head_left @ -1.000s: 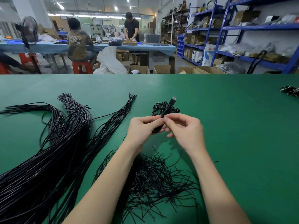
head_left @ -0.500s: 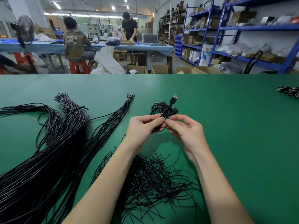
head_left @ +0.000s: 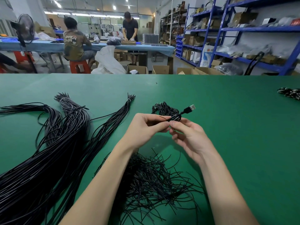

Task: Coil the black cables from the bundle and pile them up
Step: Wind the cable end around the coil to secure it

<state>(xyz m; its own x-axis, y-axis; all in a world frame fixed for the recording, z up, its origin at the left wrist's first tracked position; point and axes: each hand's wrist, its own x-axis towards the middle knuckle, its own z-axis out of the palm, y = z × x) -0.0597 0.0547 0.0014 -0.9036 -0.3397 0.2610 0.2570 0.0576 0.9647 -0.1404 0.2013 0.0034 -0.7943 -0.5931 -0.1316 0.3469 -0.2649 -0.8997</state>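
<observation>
Both hands meet above the green table. The left hand and right hand pinch a small coiled cable, its plug pointing far right. Just beyond lies a pile of coils. Long cable bundles spread left; short ties lie near, under the forearms. Open cardboard boxes stand beyond the table's far edge; their contents cannot be told.

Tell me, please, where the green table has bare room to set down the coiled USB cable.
Bare green table lies right of both hands, up to the far-right coils. Behind the finished pile is free too. Crowded: long cable bundles at left, loose ties under the forearms.
</observation>
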